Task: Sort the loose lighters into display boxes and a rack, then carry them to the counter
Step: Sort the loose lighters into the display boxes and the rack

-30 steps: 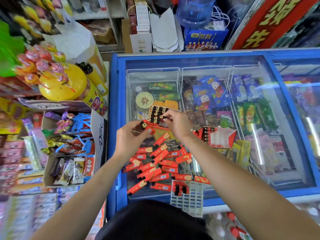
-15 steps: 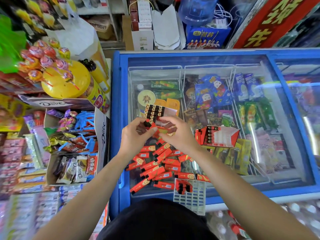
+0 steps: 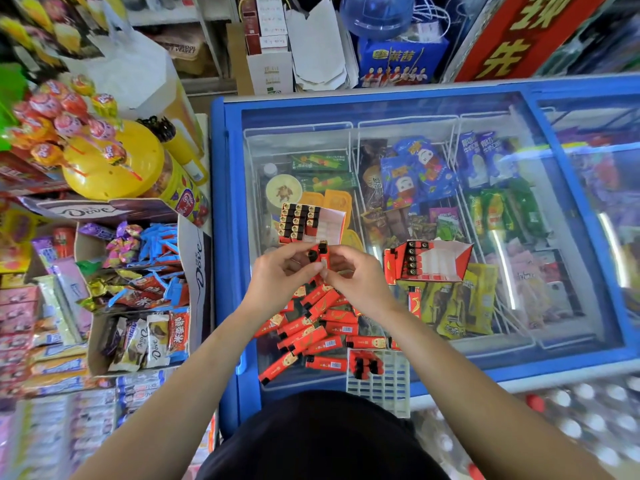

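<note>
Several loose red lighters [image 3: 313,332] lie in a heap on the glass lid of a blue chest freezer [image 3: 408,98]. My left hand [image 3: 277,278] and my right hand [image 3: 356,278] meet above the heap and together pinch a couple of red lighters with black tops [image 3: 319,255]. Just beyond my hands stands a red display box [image 3: 332,225], its left part filled with upright lighters. A second red display box [image 3: 436,261] with one column of lighters lies to the right. A white plastic rack [image 3: 381,386] with a few lighters in it sits at the freezer's near edge.
Left of the freezer stand cardboard Dove boxes [image 3: 194,268] of sweets and a yellow lollipop tub [image 3: 114,168]. A single lighter [image 3: 414,301] lies apart, right of the heap. Boxes, paper bags and a water jug stand behind the freezer. Bottles are at the bottom right.
My hands have come back from the filled display box toward the heap and now hold lighters between them. The camera has tilted a little.
</note>
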Motion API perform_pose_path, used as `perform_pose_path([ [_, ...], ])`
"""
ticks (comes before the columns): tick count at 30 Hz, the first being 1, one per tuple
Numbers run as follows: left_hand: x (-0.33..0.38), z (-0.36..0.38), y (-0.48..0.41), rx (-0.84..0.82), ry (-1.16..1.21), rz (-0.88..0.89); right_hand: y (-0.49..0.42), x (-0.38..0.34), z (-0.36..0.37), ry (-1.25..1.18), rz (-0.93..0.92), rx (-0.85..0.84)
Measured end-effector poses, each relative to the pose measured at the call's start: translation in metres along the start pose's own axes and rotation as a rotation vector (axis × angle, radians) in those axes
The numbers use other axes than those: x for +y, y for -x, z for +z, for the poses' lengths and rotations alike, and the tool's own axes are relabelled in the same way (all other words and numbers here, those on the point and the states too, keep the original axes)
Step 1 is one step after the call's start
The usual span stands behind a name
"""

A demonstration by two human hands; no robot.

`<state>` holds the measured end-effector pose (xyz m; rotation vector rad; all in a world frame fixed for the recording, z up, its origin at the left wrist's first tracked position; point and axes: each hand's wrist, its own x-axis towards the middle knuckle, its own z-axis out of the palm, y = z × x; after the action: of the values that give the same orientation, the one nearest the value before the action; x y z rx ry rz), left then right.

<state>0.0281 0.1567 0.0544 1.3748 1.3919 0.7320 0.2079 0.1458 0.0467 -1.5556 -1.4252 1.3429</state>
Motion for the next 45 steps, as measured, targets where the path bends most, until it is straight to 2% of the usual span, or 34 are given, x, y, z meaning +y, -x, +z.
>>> perform_pose_path([
  [4, -0.001, 0.0, 0.003, 0.003, 0.017, -0.03, 0.001, 0.003, -0.002, -0.031, 0.078, -0.021],
  [8, -0.007, -0.001, 0.005, 0.051, 0.016, -0.064, -0.005, 0.005, -0.004, -0.03, 0.102, 0.028],
  [13, -0.024, -0.006, 0.012, 0.151, -0.026, -0.067, -0.03, 0.012, -0.006, 0.259, -0.002, 0.059],
  [18, -0.036, -0.009, 0.024, 0.163, 0.017, -0.132, -0.059, 0.002, 0.001, 0.284, -0.081, 0.178],
  [26, -0.054, -0.012, 0.044, 0.185, -0.022, -0.098, -0.084, 0.017, 0.018, 0.443, -0.173, 0.14],
  [35, -0.072, -0.013, 0.061, 0.152, -0.043, -0.108, -0.079, 0.025, 0.025, 0.488, -0.196, 0.212],
  [41, -0.072, -0.015, 0.059, 0.178, -0.037, -0.095, -0.073, 0.025, 0.021, 0.643, -0.333, 0.252],
  [45, -0.072, -0.016, 0.059, 0.189, -0.026, -0.099, -0.067, 0.029, 0.018, 0.668, -0.33, 0.266],
])
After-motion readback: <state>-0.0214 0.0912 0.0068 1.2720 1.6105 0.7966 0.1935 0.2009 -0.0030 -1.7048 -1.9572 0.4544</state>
